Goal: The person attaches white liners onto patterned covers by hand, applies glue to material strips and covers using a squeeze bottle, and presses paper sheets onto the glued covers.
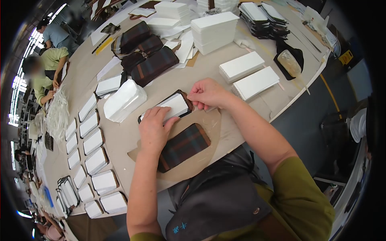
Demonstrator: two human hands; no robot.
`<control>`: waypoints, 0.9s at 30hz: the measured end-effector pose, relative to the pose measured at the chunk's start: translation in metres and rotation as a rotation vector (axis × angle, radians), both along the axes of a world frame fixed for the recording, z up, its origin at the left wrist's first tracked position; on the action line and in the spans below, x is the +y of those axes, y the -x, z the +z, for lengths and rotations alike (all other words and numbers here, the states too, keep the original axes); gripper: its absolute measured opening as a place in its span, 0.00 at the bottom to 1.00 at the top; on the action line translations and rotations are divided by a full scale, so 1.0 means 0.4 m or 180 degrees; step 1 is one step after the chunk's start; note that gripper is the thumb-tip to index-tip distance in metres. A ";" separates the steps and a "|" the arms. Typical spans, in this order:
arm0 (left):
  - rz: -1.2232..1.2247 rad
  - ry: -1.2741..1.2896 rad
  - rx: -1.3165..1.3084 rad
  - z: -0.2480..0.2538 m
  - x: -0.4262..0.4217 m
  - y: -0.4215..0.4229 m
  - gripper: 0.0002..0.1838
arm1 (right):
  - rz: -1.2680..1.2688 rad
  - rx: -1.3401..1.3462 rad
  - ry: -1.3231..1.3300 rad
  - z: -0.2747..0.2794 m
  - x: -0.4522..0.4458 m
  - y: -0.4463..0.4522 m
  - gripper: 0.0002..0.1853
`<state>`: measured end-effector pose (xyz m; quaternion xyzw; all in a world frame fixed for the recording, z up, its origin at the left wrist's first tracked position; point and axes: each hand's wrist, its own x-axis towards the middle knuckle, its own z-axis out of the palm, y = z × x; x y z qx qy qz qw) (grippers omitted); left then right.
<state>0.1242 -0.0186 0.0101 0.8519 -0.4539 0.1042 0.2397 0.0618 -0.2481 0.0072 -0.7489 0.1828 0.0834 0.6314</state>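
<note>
Head view: the white-faced panel (175,105) lies on the worktable (132,158), just beyond the plaid panel (185,147), which rests on a brown board (214,127). The left hand (154,127) is laid over the near-left end of the white-faced panel, fingers extended across its top and thumb held apart from them. The right hand (207,94) is at the opposite end, thumb and forefinger together at the dark rim, remaining fingers curled; whether the rim is caught between the tips cannot be told. Handling, by judgement: the panel should be light, its flat white face fairly stiff, its dark rim softer and pliable. The face looks smooth and may slide under a light touch; its pale surface would probably mark or crease. Recommended hold: bear down on the face with spread fingers at one end; grip the rim by fingertips at the other.
</note>
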 end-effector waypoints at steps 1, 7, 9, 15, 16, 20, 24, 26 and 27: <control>-0.0013 -0.0035 -0.0029 0.000 0.001 -0.003 0.15 | 0.0024 0.0096 -0.0015 0.007 0.002 0.003 0.09; 0.0026 -0.0106 -0.0012 0.009 -0.002 0.004 0.08 | 0.0247 0.0111 -0.0197 0.004 0.000 0.008 0.09; -0.0066 -0.0043 -0.0096 0.012 -0.007 0.012 0.08 | 0.0235 0.0071 -0.0288 -0.004 0.001 0.005 0.10; 0.0185 0.0278 0.0299 -0.001 -0.001 0.009 0.05 | 0.0183 -0.0018 -0.0693 0.008 0.007 0.002 0.11; 0.0417 0.0507 0.0801 -0.005 0.006 -0.002 0.05 | 0.0190 -0.0037 -0.0697 0.014 0.011 -0.003 0.11; 0.0505 0.0763 0.1940 -0.001 0.041 -0.050 0.05 | 0.0393 -0.0287 -0.0609 0.030 0.038 -0.009 0.12; 0.0414 0.1056 0.2189 -0.027 0.056 -0.085 0.06 | 0.0517 -0.0394 -0.0417 0.012 0.059 -0.035 0.12; 0.0528 0.1044 0.2782 -0.009 0.059 -0.082 0.05 | 0.0529 -0.0449 -0.0382 -0.009 0.058 -0.042 0.11; 0.0559 0.1062 0.2785 -0.012 0.057 -0.083 0.05 | 0.0502 -0.0475 -0.0356 -0.006 0.060 -0.037 0.12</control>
